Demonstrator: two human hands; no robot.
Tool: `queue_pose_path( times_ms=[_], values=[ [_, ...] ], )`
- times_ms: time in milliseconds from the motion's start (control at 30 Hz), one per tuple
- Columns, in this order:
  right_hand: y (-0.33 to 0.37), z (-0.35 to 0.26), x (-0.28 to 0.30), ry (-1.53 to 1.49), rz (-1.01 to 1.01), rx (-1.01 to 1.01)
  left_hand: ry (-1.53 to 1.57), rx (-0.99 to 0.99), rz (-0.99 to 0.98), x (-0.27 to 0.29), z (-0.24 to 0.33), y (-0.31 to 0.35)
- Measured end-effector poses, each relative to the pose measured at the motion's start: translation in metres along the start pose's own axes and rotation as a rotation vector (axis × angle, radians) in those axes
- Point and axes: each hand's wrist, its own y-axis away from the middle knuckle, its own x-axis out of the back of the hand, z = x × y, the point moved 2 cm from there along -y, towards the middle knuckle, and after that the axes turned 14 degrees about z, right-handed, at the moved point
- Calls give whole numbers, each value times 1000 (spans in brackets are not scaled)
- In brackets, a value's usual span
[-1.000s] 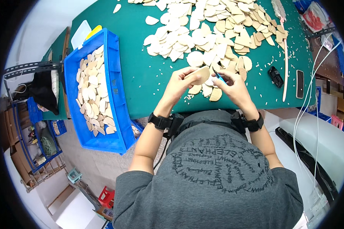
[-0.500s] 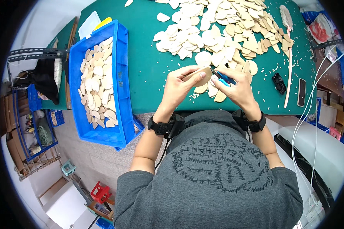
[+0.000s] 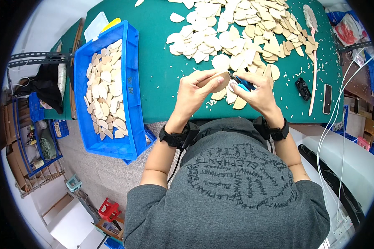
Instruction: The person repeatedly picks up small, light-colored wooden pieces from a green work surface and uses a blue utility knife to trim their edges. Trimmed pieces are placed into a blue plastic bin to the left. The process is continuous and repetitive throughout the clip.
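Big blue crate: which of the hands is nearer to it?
Left. The left hand is to the right of the crate, apart from it; the right hand is farther right.

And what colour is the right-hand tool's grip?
The grip is blue where visible, best in the head view.

I count two hands of my own: the left hand (image 3: 194, 89) has one flat beige piece (image 3: 225, 79) in its grip, the right hand (image 3: 259, 92) one blue-handled tool (image 3: 243, 87). In front of me is one green table (image 3: 162, 99). The loose pieces (image 3: 237, 41) on it run to many dozens, overlapping too much for an exact figure; the pale chips (image 3: 294, 74) are numerous and too small to count. One blue crate (image 3: 132, 83) holds dozens of similar pieces. I also count one phone (image 3: 327, 99), one black gadget (image 3: 303, 89), one long-handled brush (image 3: 310, 20), and two black wristbands (image 3: 172, 139), one per wrist. Of stools I see two: one red stool (image 3: 109, 209), one blue-green stool (image 3: 74, 183).
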Motion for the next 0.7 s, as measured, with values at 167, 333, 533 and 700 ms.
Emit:
queue_pose_path(
  times_ms=[167,333,533,700],
  values=[
    [-1,-1,-1,21,35,105,-17,-17,-9,2,-2,0],
    [1,5,-4,-10,41,106,-37,-30,-22,3,-3,0],
    [3,14,-6,-155,79,-75,88,83,-24,-1,-12,0],
    [3,25,10,-327,145,-279,16,70,252,40,-24,-11]
  ],
)
